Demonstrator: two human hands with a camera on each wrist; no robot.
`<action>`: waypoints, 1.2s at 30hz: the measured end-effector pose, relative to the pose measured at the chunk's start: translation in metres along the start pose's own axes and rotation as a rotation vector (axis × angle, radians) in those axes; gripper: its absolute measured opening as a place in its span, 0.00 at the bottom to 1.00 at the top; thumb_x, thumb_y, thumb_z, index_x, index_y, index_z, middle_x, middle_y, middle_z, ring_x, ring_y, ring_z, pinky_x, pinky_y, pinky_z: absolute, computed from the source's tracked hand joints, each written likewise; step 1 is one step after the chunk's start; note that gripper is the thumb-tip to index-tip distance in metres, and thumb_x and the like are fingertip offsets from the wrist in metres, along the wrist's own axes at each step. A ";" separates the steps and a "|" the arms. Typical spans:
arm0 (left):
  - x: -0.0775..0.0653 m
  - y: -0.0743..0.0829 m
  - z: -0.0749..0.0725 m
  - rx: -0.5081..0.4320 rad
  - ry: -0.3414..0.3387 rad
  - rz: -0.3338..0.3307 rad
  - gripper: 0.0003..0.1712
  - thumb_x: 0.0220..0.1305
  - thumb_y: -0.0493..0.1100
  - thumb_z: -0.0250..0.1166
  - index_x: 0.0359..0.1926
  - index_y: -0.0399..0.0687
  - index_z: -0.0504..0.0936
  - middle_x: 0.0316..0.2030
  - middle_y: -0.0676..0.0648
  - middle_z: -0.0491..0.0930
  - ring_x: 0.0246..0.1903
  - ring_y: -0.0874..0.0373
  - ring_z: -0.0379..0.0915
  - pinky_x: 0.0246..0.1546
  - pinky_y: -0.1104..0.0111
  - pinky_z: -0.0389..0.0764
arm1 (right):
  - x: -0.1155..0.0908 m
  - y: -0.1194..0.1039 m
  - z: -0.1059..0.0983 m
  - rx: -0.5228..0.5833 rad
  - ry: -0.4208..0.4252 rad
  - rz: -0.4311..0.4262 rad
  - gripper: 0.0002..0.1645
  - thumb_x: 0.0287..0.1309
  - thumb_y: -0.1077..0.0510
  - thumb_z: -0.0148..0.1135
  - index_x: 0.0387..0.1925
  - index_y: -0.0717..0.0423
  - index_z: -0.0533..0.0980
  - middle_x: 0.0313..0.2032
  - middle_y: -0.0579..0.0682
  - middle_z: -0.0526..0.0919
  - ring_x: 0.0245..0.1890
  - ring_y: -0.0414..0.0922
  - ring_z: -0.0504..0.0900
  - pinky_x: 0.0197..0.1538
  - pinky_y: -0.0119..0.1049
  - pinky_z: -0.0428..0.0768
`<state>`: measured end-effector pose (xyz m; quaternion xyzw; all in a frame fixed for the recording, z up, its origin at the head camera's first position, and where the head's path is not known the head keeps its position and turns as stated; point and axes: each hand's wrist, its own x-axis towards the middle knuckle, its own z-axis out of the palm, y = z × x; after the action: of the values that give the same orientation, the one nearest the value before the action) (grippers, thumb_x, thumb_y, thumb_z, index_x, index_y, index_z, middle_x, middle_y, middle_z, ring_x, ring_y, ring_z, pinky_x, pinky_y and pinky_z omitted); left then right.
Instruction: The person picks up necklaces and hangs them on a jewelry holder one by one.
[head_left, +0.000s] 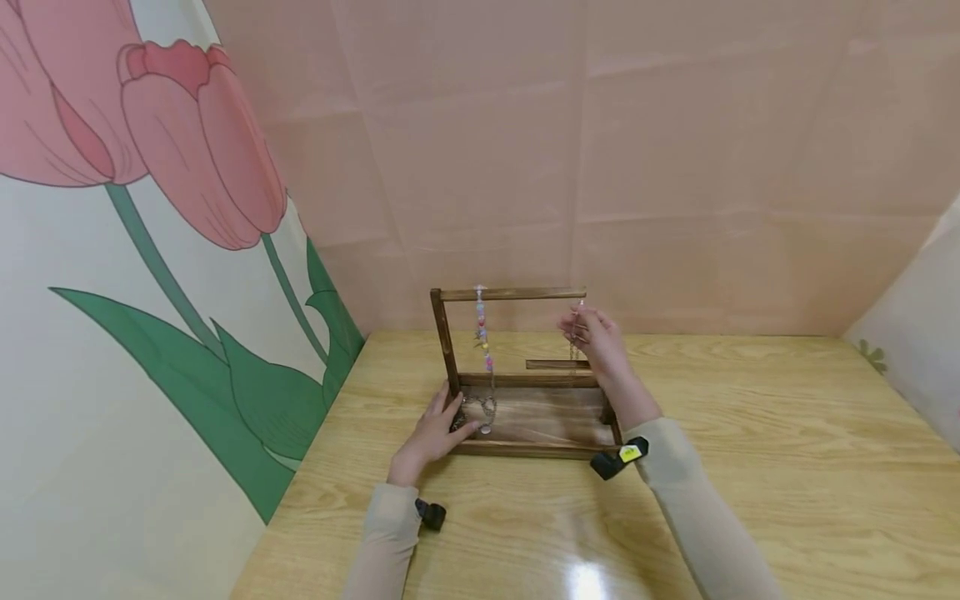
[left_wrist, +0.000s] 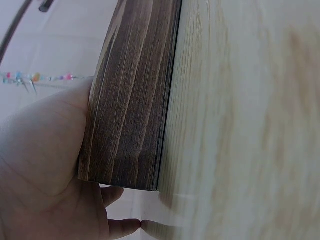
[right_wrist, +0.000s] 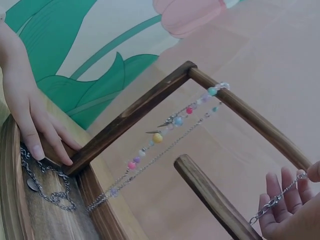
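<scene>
A dark brown wooden jewelry stand (head_left: 525, 450) has a shallow tray base, a left post carrying an upper bar, and a lower bar reaching in from the right. My left hand (head_left: 429, 435) holds the tray's left end, thumb inside and fingers along the outside. Around the upper bar's free right end is my right hand (head_left: 604, 348), pinching a thin silver chain (right_wrist: 272, 201) that dangles toward the lower bar. A necklace of colorful beads (head_left: 481, 323) hangs over the upper bar near the post. Its chain trails into the tray.
Silver chain (right_wrist: 59, 201) with a small round tag lies heaped in the tray's left end. The stand sits on a light wood-grain table (head_left: 750, 450). Behind is a pink backdrop (head_left: 600, 167), and a tulip-printed panel (head_left: 202, 150) rises at left.
</scene>
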<state>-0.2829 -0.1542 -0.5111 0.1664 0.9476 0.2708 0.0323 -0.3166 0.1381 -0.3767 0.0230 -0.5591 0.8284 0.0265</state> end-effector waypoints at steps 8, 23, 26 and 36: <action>0.000 0.000 -0.001 0.004 -0.001 0.000 0.43 0.65 0.64 0.50 0.71 0.45 0.52 0.73 0.43 0.33 0.70 0.39 0.34 0.64 0.42 0.48 | 0.001 -0.008 -0.007 0.040 0.050 0.000 0.08 0.69 0.56 0.46 0.37 0.50 0.73 0.29 0.43 0.81 0.34 0.39 0.81 0.48 0.32 0.77; 0.002 -0.001 0.001 0.004 -0.005 -0.001 0.43 0.65 0.65 0.49 0.71 0.45 0.52 0.73 0.44 0.31 0.70 0.39 0.34 0.64 0.42 0.49 | -0.001 -0.019 -0.018 -0.056 0.010 -0.031 0.08 0.69 0.54 0.46 0.40 0.49 0.72 0.30 0.43 0.80 0.34 0.38 0.80 0.45 0.30 0.78; 0.003 -0.001 0.002 0.007 -0.007 -0.007 0.43 0.64 0.65 0.49 0.71 0.46 0.51 0.73 0.46 0.30 0.70 0.40 0.34 0.64 0.42 0.49 | -0.001 -0.020 -0.019 -0.092 0.000 -0.028 0.09 0.69 0.53 0.46 0.41 0.49 0.72 0.31 0.44 0.80 0.35 0.39 0.80 0.47 0.32 0.77; 0.003 -0.003 0.003 -0.004 -0.007 -0.007 0.43 0.64 0.65 0.50 0.71 0.46 0.52 0.73 0.45 0.31 0.70 0.40 0.34 0.63 0.41 0.49 | 0.001 -0.030 -0.020 -0.137 -0.012 -0.029 0.17 0.69 0.51 0.46 0.49 0.57 0.71 0.30 0.44 0.80 0.33 0.38 0.79 0.40 0.28 0.77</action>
<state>-0.2862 -0.1541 -0.5147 0.1642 0.9474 0.2722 0.0371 -0.3152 0.1676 -0.3562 0.0344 -0.6143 0.7875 0.0368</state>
